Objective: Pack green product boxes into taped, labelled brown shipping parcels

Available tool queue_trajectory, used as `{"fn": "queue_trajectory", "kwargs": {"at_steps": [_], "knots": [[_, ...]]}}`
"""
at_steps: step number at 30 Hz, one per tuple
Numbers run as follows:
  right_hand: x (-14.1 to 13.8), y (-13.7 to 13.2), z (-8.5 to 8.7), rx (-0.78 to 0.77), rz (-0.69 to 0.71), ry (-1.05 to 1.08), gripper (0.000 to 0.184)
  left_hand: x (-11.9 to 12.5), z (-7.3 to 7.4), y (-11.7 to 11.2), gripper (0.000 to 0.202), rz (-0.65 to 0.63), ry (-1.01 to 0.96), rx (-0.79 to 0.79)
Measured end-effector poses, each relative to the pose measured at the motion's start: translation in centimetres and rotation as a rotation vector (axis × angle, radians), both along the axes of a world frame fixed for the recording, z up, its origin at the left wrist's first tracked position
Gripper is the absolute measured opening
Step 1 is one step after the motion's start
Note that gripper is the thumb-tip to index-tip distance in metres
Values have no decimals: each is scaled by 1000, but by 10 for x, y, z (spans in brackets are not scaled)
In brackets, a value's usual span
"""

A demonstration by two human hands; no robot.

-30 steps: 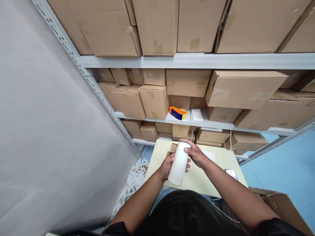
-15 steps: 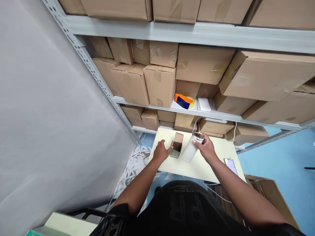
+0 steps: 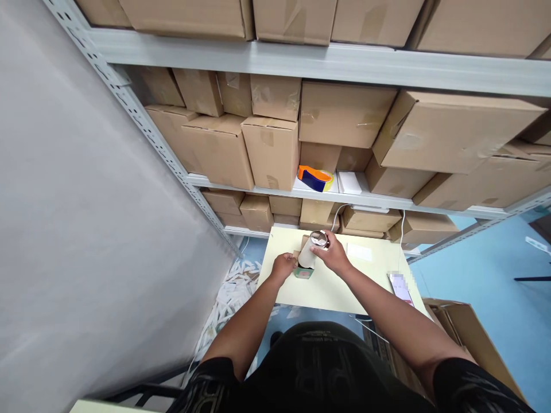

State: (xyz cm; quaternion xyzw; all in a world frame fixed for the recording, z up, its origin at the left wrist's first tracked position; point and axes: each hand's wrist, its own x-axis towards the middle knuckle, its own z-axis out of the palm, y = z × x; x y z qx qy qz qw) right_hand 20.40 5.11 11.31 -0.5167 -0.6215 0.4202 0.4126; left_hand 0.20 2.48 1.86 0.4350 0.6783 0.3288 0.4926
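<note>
My right hand (image 3: 333,253) grips a white cylinder with a shiny silver rim (image 3: 307,256), fingers round its upper end. It looks like a tumbler, but I cannot be sure. The cylinder leans, and its lower end is at the mouth of a small open carton (image 3: 303,273) with a green and pink front; how deep it sits is hidden. At the carton's left side, my left hand (image 3: 284,268) is closed, thumb and fingers pinching a brown flap. The carton stands on a pale yellow table (image 3: 336,292).
On the table lie a phone (image 3: 400,288) at the right and a white sheet (image 3: 359,252) behind. Shelves with cardboard boxes (image 3: 271,155) rise beyond, holding an orange and blue tape dispenser (image 3: 315,178). Paper shreds (image 3: 235,292) cover the floor at left; an open cardboard box (image 3: 477,338) stands right.
My right hand has brought the white cylinder leftward from beside the carton to its mouth. My left hand has closed on the carton's flap. The view has shifted slightly.
</note>
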Motion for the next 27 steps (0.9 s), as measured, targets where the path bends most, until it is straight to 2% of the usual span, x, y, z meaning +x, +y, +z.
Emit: {"fn": "queue_trajectory", "kwargs": {"at_steps": [4, 10, 12, 14, 21, 24, 27], "knots": [[3, -2, -1, -10, -13, -33, 70, 2, -2, 0, 12, 35, -39, -21], [11, 19, 17, 34, -152, 282, 65, 6, 2, 0, 12, 78, -103, -45], [9, 25, 19, 33, -177, 340, 62, 8, 4, -1, 13, 88, -122, -50], [6, 28, 14, 13, -161, 343, 60, 9, 6, -1, 12, 92, -139, -54], [12, 16, -23, -79, -101, 219, 65, 11, 8, -1, 6, 106, -218, -85], [21, 11, -28, -75, -97, 170, 64, 12, 6, -2, 6, 102, -238, -84], [29, 7, -24, -47, -99, 99, 64, 16, 3, -3, 8, 77, -247, -71]]}}
